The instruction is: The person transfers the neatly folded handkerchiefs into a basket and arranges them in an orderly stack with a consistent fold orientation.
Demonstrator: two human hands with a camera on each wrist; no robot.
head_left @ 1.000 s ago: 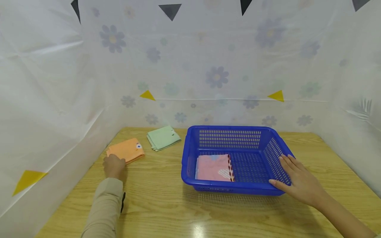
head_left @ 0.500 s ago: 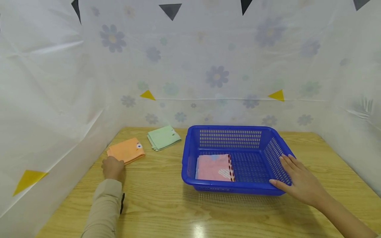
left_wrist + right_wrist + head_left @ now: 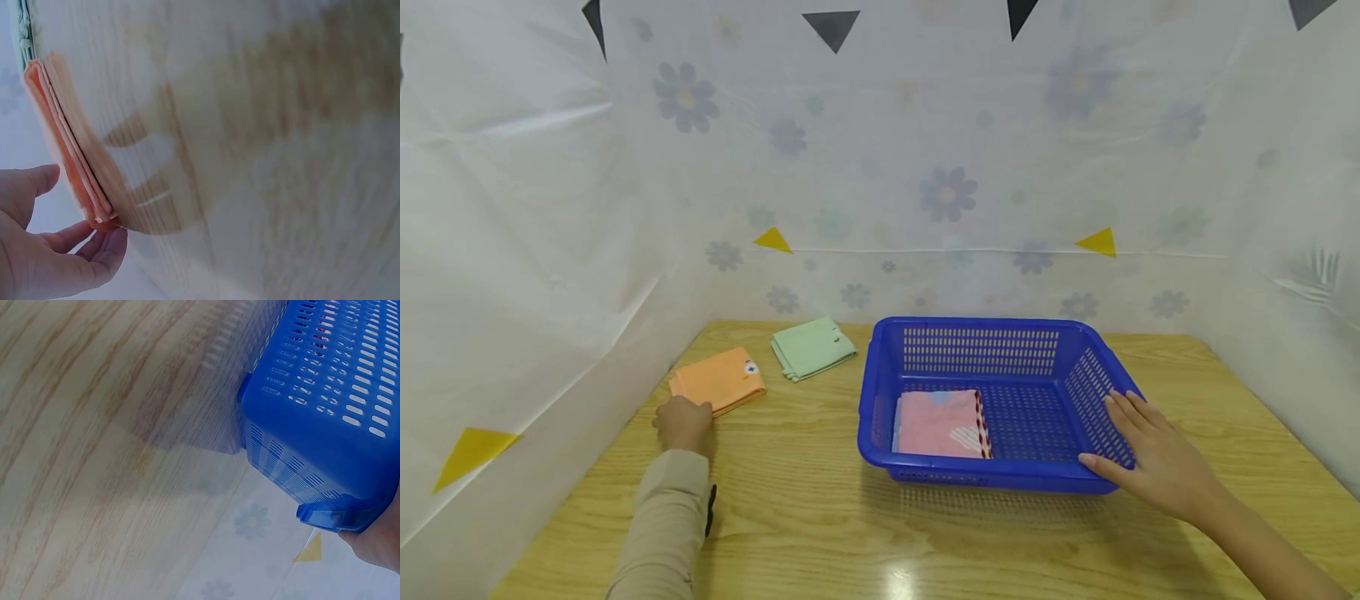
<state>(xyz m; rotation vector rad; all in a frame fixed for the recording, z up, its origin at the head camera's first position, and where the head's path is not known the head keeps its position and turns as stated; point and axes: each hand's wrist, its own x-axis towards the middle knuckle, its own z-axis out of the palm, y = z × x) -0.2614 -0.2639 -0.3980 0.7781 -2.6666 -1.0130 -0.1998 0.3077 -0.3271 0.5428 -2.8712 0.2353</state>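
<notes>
My left hand [image 3: 683, 423] is at the near left corner of a folded orange cloth [image 3: 722, 379] with a small face on it, lying on the table. In the left wrist view the fingertips [image 3: 115, 240] meet the cloth's end at the table surface, and the thumb stands apart over its upper side. A blue plastic basket [image 3: 1000, 473] stands right of centre. Across its right rim rests my right hand [image 3: 1165, 458], fingers straight and thumb spread toward the front corner. Inside, at the left, lies a folded pink cloth [image 3: 936, 423] with a striped edge.
A folded green cloth [image 3: 811, 347] lies behind and right of the orange one, near the back edge of the wooden table [image 3: 805, 517]. White flower-printed sheeting [image 3: 880, 167] walls the back and both sides.
My left hand has shifted very slightly toward the left and front at the orange cloth's corner. The right hand, basket and cloths stay where they were.
</notes>
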